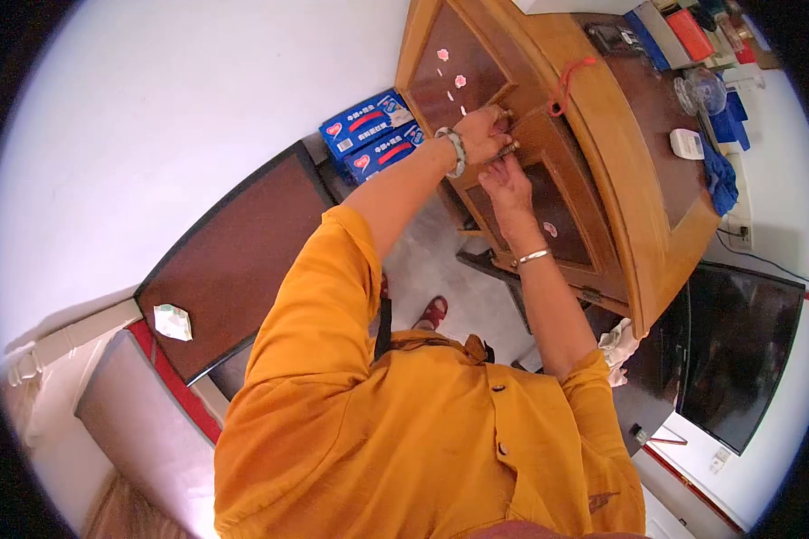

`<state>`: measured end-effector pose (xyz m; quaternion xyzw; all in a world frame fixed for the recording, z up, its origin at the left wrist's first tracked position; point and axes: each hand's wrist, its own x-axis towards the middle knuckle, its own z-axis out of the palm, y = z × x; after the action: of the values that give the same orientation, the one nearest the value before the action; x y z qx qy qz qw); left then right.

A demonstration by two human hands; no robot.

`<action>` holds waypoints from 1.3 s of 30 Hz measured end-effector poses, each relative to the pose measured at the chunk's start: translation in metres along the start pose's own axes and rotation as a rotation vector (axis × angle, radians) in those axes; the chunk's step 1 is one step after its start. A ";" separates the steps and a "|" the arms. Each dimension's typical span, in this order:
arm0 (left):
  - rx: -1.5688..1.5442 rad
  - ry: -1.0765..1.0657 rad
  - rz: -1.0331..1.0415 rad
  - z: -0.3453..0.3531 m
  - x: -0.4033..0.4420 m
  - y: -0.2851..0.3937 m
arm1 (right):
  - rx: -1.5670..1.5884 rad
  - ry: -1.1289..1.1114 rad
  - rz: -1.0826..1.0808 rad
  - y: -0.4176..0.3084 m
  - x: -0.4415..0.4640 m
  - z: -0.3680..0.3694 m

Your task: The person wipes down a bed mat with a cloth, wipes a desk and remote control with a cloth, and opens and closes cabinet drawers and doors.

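Note:
My left hand [483,135], with a pale beaded bracelet on its wrist, is at the meeting edge of two wooden cabinet doors. Its fingers are bent and pressed together by a small metal handle [510,145]. Just below it, my right hand [510,190], wearing a silver bangle, reaches up to the same spot with its fingers closed. Whatever is pinched between the fingers is too small or hidden to name. The upper cabinet door [463,67] carries flower stickers, and the lower cabinet door [557,211] has one too. A red cord [566,85] hangs over the cabinet's top edge.
Blue printed cartons [368,126] are stacked beside the cabinet. On the cabinet top [643,135] stand a glass jar [706,90], a white device [688,144] and a blue cloth [719,180]. A dark brown table [243,260] is at left, a black television [742,350] at right.

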<state>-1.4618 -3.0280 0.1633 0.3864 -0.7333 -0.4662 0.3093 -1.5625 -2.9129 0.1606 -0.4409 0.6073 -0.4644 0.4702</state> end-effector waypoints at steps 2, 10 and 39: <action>-0.024 0.006 0.071 0.000 0.000 -0.004 | -0.028 0.013 -0.018 0.006 0.001 -0.001; 0.083 0.027 0.060 0.006 0.010 -0.001 | 0.002 0.046 -0.116 -0.010 0.001 0.004; 0.192 0.098 0.028 0.012 0.012 0.002 | -0.537 -0.163 0.077 0.024 -0.172 -0.076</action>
<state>-1.4783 -3.0327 0.1618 0.4264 -0.7637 -0.3701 0.3130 -1.6106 -2.7301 0.1746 -0.5622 0.6851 -0.2318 0.4011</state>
